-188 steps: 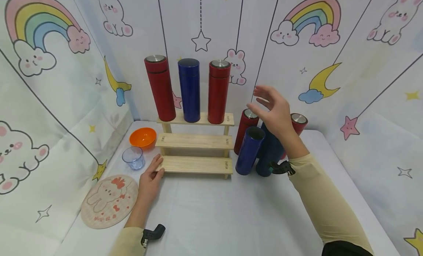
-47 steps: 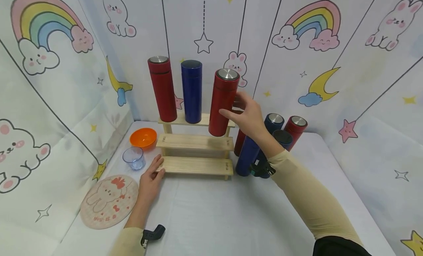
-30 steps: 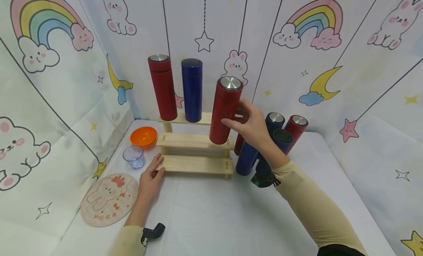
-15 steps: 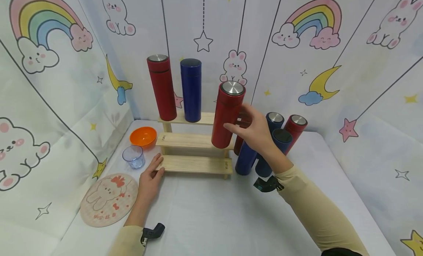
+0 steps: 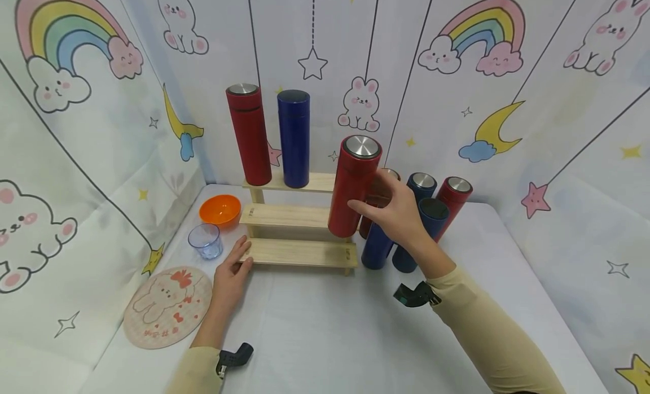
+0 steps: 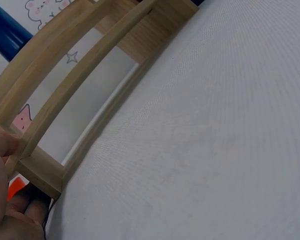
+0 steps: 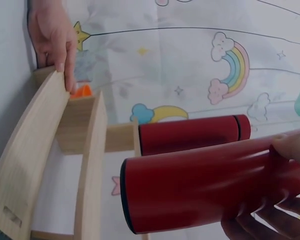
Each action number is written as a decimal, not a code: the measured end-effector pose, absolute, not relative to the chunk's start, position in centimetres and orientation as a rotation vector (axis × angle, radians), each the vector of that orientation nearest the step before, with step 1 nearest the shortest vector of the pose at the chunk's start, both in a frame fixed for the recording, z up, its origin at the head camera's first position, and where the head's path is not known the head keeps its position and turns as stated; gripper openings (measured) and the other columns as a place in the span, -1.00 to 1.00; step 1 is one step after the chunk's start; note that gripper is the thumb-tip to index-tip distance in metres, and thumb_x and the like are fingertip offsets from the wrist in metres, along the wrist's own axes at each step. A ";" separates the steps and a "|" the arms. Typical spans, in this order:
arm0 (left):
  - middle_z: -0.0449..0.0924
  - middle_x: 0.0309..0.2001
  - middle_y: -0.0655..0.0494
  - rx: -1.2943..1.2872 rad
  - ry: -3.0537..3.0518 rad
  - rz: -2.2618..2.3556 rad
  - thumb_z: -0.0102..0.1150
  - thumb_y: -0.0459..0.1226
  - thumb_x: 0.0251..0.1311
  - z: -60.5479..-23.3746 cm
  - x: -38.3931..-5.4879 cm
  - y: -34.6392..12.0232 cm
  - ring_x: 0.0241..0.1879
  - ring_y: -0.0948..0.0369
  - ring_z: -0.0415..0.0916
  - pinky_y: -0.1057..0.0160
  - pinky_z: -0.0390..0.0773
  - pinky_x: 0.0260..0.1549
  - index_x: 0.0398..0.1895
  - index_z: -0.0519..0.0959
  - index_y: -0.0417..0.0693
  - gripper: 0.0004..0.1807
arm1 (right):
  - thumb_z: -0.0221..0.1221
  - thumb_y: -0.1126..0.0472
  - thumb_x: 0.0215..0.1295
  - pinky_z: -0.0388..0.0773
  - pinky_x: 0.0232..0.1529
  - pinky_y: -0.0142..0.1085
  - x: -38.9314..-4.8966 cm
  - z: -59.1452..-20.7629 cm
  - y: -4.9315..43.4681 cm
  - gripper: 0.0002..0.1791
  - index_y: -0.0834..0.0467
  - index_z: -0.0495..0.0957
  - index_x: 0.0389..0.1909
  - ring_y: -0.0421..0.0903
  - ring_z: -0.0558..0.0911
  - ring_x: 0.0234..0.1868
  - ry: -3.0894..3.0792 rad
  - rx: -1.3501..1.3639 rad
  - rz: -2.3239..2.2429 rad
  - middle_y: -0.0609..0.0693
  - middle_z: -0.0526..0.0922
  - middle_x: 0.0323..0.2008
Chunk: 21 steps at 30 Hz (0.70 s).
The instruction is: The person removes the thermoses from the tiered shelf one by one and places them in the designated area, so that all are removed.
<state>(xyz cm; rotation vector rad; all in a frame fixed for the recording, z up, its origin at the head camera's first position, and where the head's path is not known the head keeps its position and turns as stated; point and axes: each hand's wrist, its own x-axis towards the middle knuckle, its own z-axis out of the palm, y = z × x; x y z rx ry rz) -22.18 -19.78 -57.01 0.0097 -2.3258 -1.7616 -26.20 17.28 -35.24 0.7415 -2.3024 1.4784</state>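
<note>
My right hand (image 5: 393, 213) grips a red thermos (image 5: 350, 193) with a steel-topped lid, held off the shelves in front of the right end of the three-step wooden rack (image 5: 289, 216). In the right wrist view the raised thermos (image 7: 190, 187) lies across the picture, thumb and fingers around its body. My left hand (image 5: 231, 278) pinches the left end of the lowest step; the left wrist view has the thumb at the board and fingers (image 6: 25, 207) behind the leg. On the top step stand another red thermos (image 5: 250, 137) and a blue thermos (image 5: 294, 140).
Right of the rack stand several more thermoses, including blue ones (image 5: 434, 216) and a red one (image 5: 453, 199); my right hand partly hides some. At left are an orange bowl (image 5: 220, 210), a clear bluish glass (image 5: 205, 241) and a round rabbit-print mat (image 5: 167, 307).
The red thermos at the top step's right end has been taken hold of by my right hand, lifted off, and brought forward, down and slightly right. My left hand stays at the rack.
</note>
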 end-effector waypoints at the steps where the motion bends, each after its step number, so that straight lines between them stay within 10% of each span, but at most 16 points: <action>1: 0.20 0.69 0.05 0.007 -2.325 -1.759 0.12 -0.41 0.63 -57.0 -22.2 -19.8 0.67 0.04 0.07 0.66 0.28 0.22 0.60 0.41 -0.21 -0.47 | 0.52 0.20 0.32 0.70 0.16 0.15 -26.1 -35.3 17.4 -0.32 0.10 0.55 0.44 0.01 0.74 0.15 -2.300 0.743 1.481 0.03 0.75 0.16; 21: 0.24 0.67 0.18 -0.019 -2.314 -1.751 0.16 -0.33 0.64 -57.1 -21.8 -20.0 0.65 0.12 0.13 0.64 0.35 0.22 0.59 0.46 -0.08 -0.48 | 0.53 0.23 0.30 0.71 0.17 0.05 -23.6 -36.4 18.7 -0.27 0.08 0.53 0.48 0.03 0.70 0.22 -2.338 0.667 1.424 0.03 0.73 0.22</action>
